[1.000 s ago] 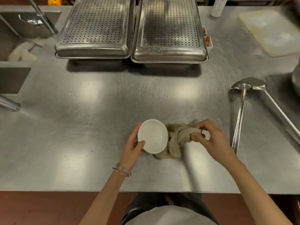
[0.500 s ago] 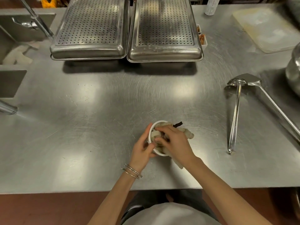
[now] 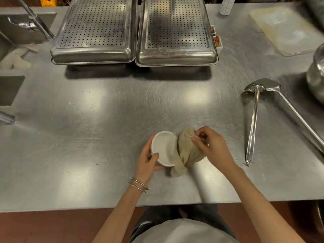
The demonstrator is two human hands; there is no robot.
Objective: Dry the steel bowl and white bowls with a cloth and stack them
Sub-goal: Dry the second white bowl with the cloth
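Note:
A small white bowl (image 3: 163, 148) is tilted with its inside facing up, just above the steel counter near its front edge. My left hand (image 3: 148, 160) grips it from the left, thumb over the rim. A beige cloth (image 3: 186, 151) is bunched against the bowl's right side and hangs down to the counter. My right hand (image 3: 212, 146) pinches the top of the cloth, to the right of the bowl. A steel bowl (image 3: 317, 76) shows partly at the right edge.
Two perforated steel pans (image 3: 94, 30) (image 3: 177, 30) lie upside down at the back. A ladle (image 3: 252, 123) and a steel spatula (image 3: 291, 109) lie on the right. A white cutting board (image 3: 285, 28) sits back right. A sink and tap (image 3: 35, 20) are at the far left.
My right hand, which was rubbing the cloth inside the bowl half a second ago, has drawn the cloth out to the bowl's right side. The bowl's inside is uncovered again.

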